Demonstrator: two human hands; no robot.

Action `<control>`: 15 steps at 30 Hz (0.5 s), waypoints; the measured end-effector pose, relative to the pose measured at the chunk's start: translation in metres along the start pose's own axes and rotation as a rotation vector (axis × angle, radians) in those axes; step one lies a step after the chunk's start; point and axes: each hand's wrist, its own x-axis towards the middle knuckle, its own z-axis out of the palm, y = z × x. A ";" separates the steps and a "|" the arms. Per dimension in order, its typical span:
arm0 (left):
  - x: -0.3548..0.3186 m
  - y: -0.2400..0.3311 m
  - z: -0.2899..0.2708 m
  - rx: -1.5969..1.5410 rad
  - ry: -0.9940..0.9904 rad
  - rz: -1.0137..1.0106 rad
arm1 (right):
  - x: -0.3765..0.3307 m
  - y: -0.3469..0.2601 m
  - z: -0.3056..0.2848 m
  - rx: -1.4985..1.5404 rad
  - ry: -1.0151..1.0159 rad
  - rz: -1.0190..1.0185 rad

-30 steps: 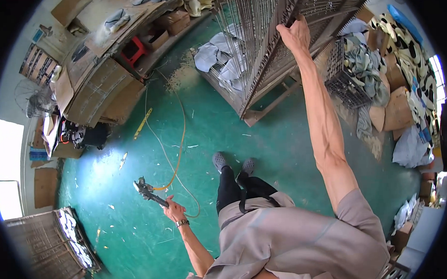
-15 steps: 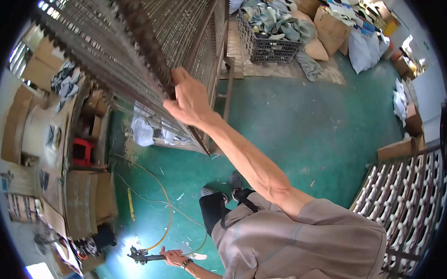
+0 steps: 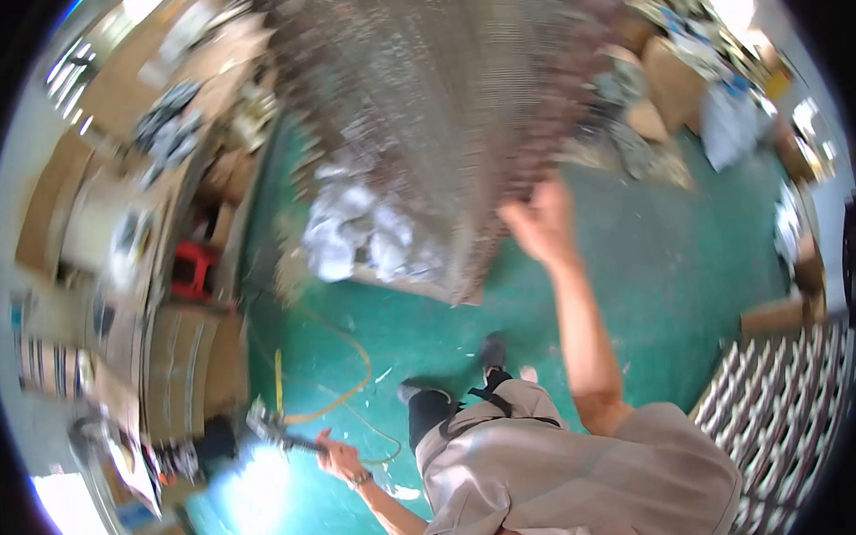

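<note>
To the lower left, my left hand is closed round the end of a dark spray gun. An orange hose curves from the gun over the floor. A tall brown metal rack, with many closely stacked wire shelves and toothed side posts, fills the upper middle. At the rack's near right post is my right hand, its thumb side towards the teeth. Motion smears its fingers, so its grip is unclear. White crumpled bundles sit low in the rack.
On the left stands a workbench with cloths, cardboard and a red stool beneath. Cardboard boxes and a white sack are piled at the far right. A rack of white pieces stands lower right.
The toothed rack has turned and now shows its broad shelved side in the middle. My right hand has moved right and slightly down with its post. My left hand still holds the spray gun.
</note>
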 end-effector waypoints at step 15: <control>0.129 0.122 -0.118 0.385 0.267 0.089 | 0.023 -0.005 0.064 0.497 0.637 0.037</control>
